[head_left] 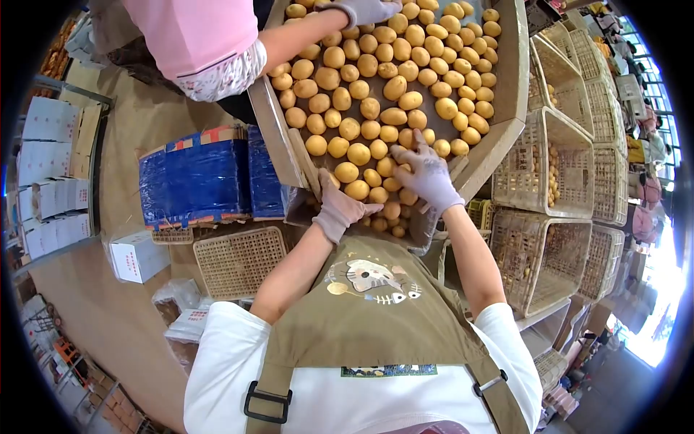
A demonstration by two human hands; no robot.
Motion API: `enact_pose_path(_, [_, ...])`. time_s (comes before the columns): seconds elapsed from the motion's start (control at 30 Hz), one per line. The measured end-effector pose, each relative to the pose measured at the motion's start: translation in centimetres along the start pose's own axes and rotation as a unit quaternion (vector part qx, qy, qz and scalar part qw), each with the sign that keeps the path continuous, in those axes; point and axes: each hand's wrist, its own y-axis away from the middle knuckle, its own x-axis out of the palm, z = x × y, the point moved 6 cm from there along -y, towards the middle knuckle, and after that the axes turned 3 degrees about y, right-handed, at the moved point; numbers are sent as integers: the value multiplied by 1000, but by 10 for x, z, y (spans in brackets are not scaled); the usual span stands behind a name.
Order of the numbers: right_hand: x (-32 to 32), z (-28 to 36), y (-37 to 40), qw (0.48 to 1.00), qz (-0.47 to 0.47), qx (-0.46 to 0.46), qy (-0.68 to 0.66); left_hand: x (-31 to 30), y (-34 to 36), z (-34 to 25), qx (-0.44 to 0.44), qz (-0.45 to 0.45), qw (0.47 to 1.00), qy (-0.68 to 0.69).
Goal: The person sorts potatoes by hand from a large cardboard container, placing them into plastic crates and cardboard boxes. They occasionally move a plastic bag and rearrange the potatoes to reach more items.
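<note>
Many round yellow potatoes (358,153) cover a tray-like sorting table (499,155) with raised wooden sides. At its narrow near end, my left hand (340,206) in a pale glove stands beside the left side board. Its fingers and thumb are apart, and nothing shows in its grasp. My right hand (428,173), also gloved, lies over potatoes at the right of this narrow end, with its fingers spread and touching them. Between and below my hands, more potatoes (390,210) sit in the opening, inside what looks like a plastic-lined container (421,230). My right palm hides some potatoes.
A co-worker's gloved hand (367,10) reaches over the table's far left side; a pink top (195,36) shows there. Stacked plastic crates (538,163), some with potatoes, stand right. Blue-wrapped boxes (194,181), a woven-look crate (240,262) and a white carton (137,257) stand left.
</note>
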Motion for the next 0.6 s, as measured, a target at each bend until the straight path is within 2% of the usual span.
enact_pose_path(0.03, [-10, -2, -12, 991, -127, -23, -34, 3, 0, -2, 6, -1, 1000, -5])
enact_pose_path(0.1, [-48, 15, -48, 992, -91, -45, -72, -8, -7, -1, -9, 29, 1000, 6])
enact_pose_path(0.17, [-75, 32, -78, 972, -220, -59, -63, -10, -9, -1, -16, 90, 996, -2])
enact_pose_path(0.27, [-56, 33, -149, 990, -132, 7, 56, -12, -10, -1, -11, 53, 999, 2])
enact_pose_path(0.33, [-45, 39, -169, 984, -66, 39, 158, -11, -9, -3, -9, 31, 999, 1])
enact_pose_path(0.37, [-54, 43, -165, 992, 14, 88, 92, -12, -10, -3, -14, 22, 1000, 10])
enact_pose_path(0.43, [-49, 30, -153, 993, -84, 71, -41, -15, -7, 1, -15, 12, 1000, 16])
enact_pose_path(0.47, [-45, 23, -140, 970, -142, 44, -190, -12, -7, 1, -13, 13, 1000, 10])
enact_pose_path(0.5, [-45, 17, -122, 922, -195, 16, -333, -8, -7, 1, -10, 14, 1000, 5])
enact_pose_path(0.53, [-43, 16, -101, 827, -130, 52, -545, -4, -5, 0, -8, 12, 1000, -5])
enact_pose_path(0.57, [-49, 14, -76, 786, -154, 3, -598, -1, -5, -2, -10, 93, 995, -24])
enact_pose_path(0.6, [-58, 8, -44, 810, -201, 19, -551, -9, -6, -1, -20, 92, 995, -17])
